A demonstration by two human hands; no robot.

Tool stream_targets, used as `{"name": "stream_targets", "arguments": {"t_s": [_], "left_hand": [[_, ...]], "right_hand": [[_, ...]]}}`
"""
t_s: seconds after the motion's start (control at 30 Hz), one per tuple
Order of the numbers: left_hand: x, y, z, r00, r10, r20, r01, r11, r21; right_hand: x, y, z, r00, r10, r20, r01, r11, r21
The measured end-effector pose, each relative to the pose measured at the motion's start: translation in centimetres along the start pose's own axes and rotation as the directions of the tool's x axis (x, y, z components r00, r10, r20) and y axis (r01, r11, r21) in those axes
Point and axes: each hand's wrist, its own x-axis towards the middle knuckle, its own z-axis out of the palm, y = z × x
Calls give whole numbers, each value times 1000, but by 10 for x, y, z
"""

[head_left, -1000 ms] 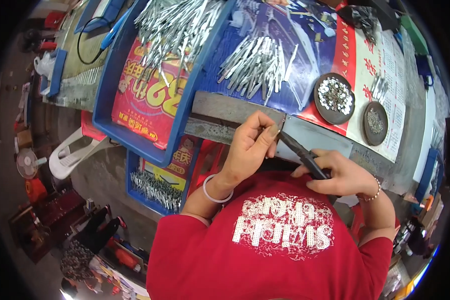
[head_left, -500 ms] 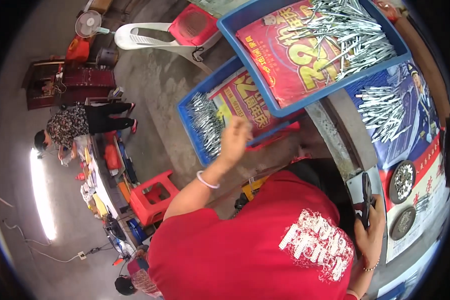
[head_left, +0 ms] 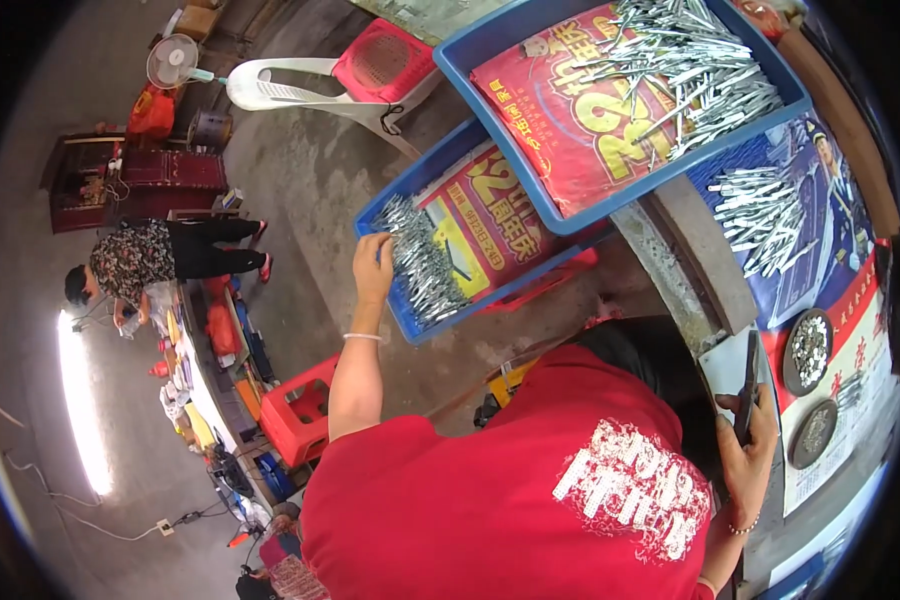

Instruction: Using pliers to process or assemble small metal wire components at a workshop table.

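Note:
My left hand point(head_left: 373, 268) is at the left rim of the lower blue tray point(head_left: 415, 338), fingers bent and drawn together beside a dense pile of thin silvery metal pieces point(head_left: 422, 262). Whatever may be between those fingertips is too small to make out. A dark slim piece point(head_left: 457, 262) lies across the printed sheet in that tray. On the right, my right hand point(head_left: 752, 445) grips a long, narrow black tool point(head_left: 746, 388) that points upward over the table edge; its exact kind cannot be told.
An upper blue tray point(head_left: 550, 218) with loose metal rods point(head_left: 710, 80) overlaps the lower one. More rods point(head_left: 762, 222) and two round dark dishes point(head_left: 808, 352) of small parts are on the right table. A red stool point(head_left: 295, 415) stands left; another person point(head_left: 135, 255) works beyond.
My left hand has moved left from over the lower tray's middle to its left rim. My right hand and the black tool have shifted slightly, and the tool is turned a little.

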Motion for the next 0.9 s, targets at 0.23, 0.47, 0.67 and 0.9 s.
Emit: {"name": "stream_targets", "arguments": {"t_s": [0.23,0.47,0.67,0.9], "left_hand": [[15,164,1,976,125,179,-67,952,-298],[33,403,35,652,742,156,-387,503,-772],[81,555,115,623,778,83,-614,552,-563],[100,598,190,512,687,516,-662,698,-273]], "right_hand": [[-11,19,-4,993,31,-118,-21,996,85],[-27,42,-3,953,-10,-304,72,978,194],[-74,60,-6,884,115,-453,-8,973,230],[-95,77,1,812,196,-550,-26,953,301]]}}
